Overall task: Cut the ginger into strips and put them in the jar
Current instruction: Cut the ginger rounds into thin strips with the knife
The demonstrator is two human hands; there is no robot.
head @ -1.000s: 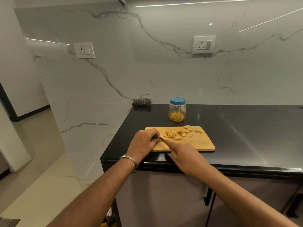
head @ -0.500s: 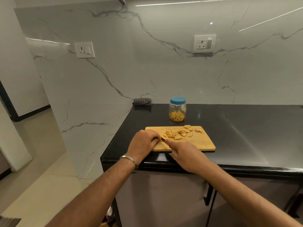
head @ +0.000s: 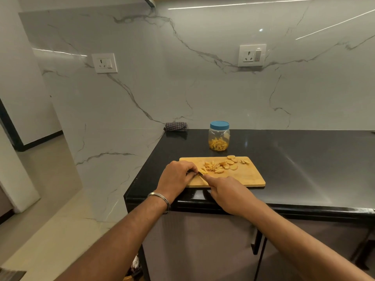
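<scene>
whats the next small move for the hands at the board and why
Probably one more cut. The left hand has its fingers curled at the wooden cutting board's near left corner, the right hand meets it with a dark blade tip between them, and round uncut ginger slices lie beside the pile of ginger strips. The blue-lidded clear jar is closed.

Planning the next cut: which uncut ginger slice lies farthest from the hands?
The small ginger slice alone near the cutting board's far right corner, apart from the main cluster of slices.
</scene>
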